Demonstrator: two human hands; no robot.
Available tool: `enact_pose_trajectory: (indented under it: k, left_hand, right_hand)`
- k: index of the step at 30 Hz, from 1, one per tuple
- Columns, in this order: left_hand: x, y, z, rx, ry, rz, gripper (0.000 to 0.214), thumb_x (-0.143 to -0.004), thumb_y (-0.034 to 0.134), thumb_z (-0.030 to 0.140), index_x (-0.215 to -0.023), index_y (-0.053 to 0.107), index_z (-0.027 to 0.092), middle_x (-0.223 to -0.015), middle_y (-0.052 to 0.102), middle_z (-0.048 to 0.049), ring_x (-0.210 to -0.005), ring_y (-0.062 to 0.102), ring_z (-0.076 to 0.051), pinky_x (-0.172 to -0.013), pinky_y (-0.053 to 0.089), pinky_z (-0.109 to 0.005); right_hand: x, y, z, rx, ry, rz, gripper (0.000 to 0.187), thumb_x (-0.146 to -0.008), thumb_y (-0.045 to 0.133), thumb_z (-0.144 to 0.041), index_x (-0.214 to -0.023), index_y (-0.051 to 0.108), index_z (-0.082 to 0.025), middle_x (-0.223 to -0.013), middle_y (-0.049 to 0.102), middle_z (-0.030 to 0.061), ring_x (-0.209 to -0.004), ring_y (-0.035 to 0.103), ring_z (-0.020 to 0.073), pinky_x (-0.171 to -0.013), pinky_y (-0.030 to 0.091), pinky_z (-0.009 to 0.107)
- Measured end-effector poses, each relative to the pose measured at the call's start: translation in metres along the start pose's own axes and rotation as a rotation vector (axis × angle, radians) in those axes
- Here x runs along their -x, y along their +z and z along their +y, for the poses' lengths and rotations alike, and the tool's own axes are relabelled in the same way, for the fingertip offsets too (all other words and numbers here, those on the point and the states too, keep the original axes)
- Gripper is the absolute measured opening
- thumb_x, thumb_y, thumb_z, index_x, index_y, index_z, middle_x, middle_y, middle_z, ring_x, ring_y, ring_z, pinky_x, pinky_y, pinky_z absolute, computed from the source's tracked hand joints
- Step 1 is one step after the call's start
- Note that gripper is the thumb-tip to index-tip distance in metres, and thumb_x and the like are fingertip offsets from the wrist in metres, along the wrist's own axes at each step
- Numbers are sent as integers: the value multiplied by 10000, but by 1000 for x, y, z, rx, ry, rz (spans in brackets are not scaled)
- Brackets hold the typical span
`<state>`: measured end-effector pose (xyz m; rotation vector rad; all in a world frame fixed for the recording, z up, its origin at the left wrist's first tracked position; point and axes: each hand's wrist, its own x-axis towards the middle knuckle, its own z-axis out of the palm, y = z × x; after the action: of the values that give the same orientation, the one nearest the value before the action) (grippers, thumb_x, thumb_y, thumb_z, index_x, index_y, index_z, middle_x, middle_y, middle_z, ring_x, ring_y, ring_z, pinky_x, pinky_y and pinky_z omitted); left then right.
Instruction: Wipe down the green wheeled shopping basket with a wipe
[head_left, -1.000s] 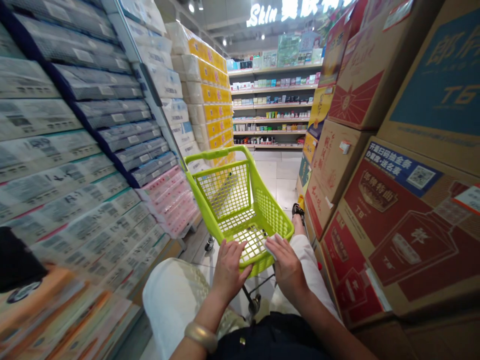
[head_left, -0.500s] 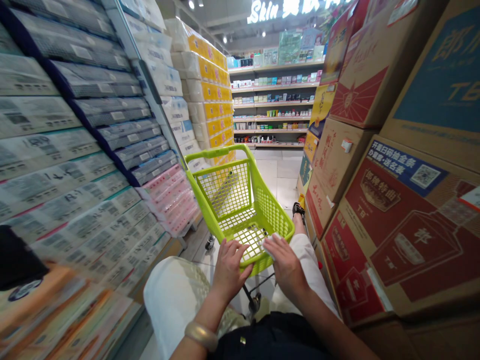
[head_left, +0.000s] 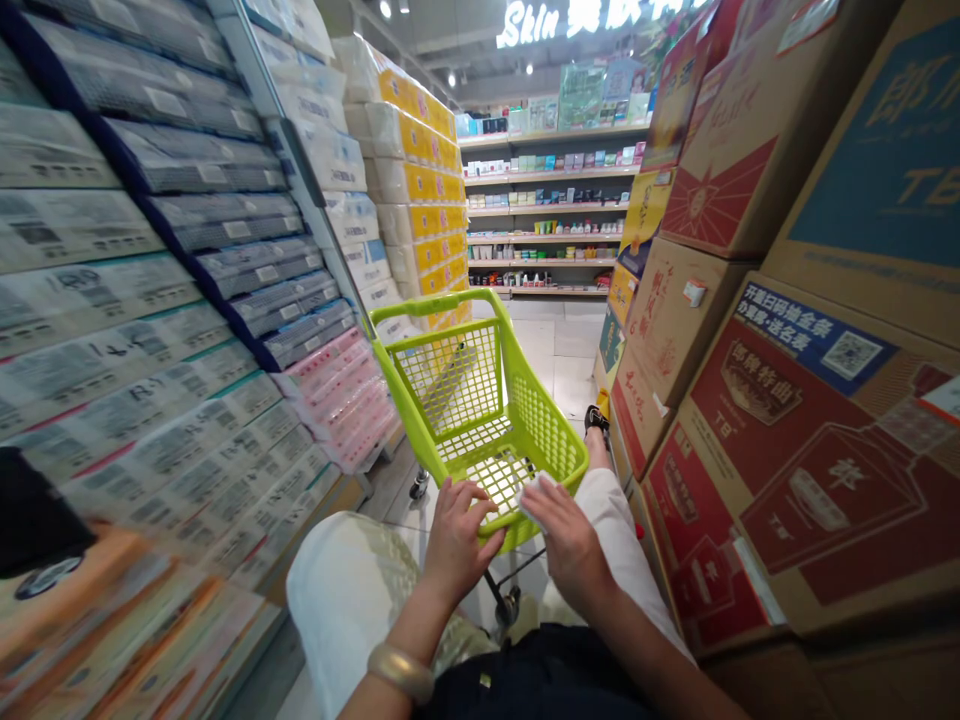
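A lime-green plastic shopping cart with a lattice basket stands right in front of my knees. Nothing lies in its basket. My left hand is curled over the cart's near rim, thumb on the outer side. My right hand is at the near right part of that rim, with a small white cloth or tissue under its fingers. Part of the white piece is hidden by those fingers. A gold-coloured bangle circles my left wrist.
Stacked tissue packs and other wrapped packages line the left side. Large cardboard boxes rise close on the right. Tiled floor runs ahead to shelves of small goods. My foot is beside the cart.
My right hand has slid slightly left along the near rim with the white cloth or tissue. My left hand and the cart stay in place.
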<state>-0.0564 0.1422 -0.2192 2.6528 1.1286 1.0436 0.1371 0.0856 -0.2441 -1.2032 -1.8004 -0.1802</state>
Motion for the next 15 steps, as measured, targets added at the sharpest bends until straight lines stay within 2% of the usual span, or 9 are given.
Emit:
enact_pose_trajectory:
  k: [2,3,7,9,11,15]
  left_hand:
    - [0,-1,0,2,4,-3,120,-740,723,214,-840,657,213,-953,632,-60,-1047,559,-290,-1089,337,-616]
    - [1,-1,-1,3,5,-3,110,-738,726,211,-820,652,211,-949,631,-60,-1046,559,-290,-1086,338,-618]
    - [1,0,-1,18,0,-8,120,-718,737,176,-783,643,211,-958,632,-56,-1063,555,-291,-1091,323,-630]
    - [0,1,0,24,-6,-5,118,-718,738,176,-777,642,212,-962,633,-55,-1071,551,-291,-1094,316,-633]
    - [0,2,1,23,-9,2,107,-723,731,181,-769,641,212,-958,633,-54,-1067,550,-289,-1094,315,-633]
    - [-1,1,-1,6,19,4,92,-727,720,195,-780,647,212,-960,631,-61,-1055,550,-287,-1084,330,-624]
  right_hand:
    - [0,4,-10,-54,-85,-97,521,-865,395,-18,-1299,596,-223,-1276,671,64,-1306,534,208,-1063,481,453]
    - [-1,3,-8,-62,-90,-103,528,-862,392,-15,-1303,593,-226,-1278,669,64,-1306,534,205,-1066,478,454]
    - [-4,-12,27,40,101,102,542,-857,362,4,-1276,621,-223,-1225,697,80,-1286,555,229,-1087,451,506]
    - [-3,-16,35,80,161,155,541,-854,363,8,-1268,629,-218,-1213,701,91,-1286,554,239,-1093,443,518]
    - [-2,-11,26,57,114,106,542,-850,375,4,-1279,620,-219,-1222,698,87,-1291,549,237,-1082,457,505]
    - [-1,4,-10,-70,-103,-134,523,-868,406,-34,-1318,581,-235,-1283,667,63,-1311,528,204,-1067,477,447]
